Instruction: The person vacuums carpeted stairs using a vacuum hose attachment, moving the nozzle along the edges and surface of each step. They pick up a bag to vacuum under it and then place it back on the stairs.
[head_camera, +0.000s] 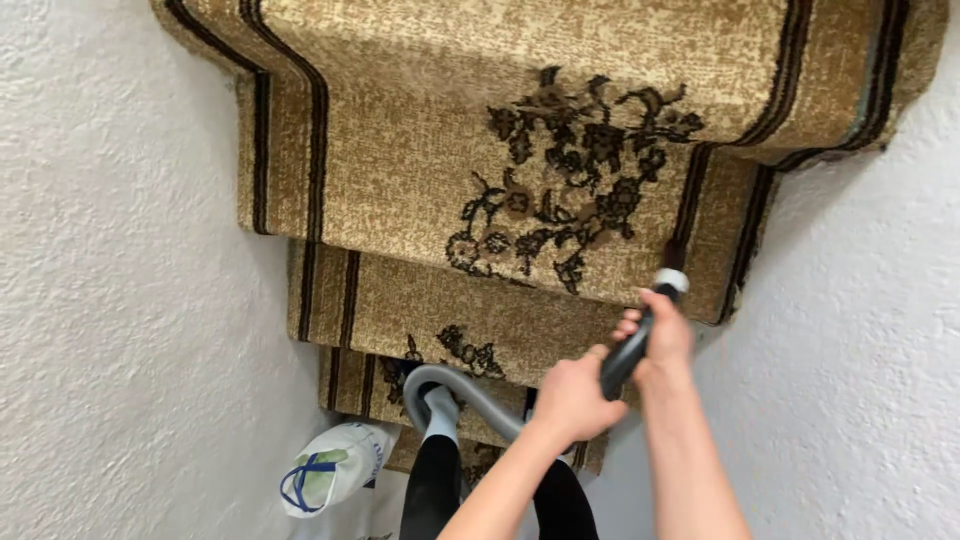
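You are clenching both hands on the vacuum wand (628, 355): right hand (662, 338) high, left hand (572, 398) low. Its brush (674, 252) is pressing the carpeted stair (420, 190); grey hose (455, 385) trailing below.

The stair carpet (420, 170) is a matt, coarse woven pile in tan with dark flowers, the walls (110, 280) beside the carpet are rough white plaster, the vacuum handle (630, 350) over the carpet is smooth dark plastic, and its hose (465, 385) looks like smooth grey plastic.
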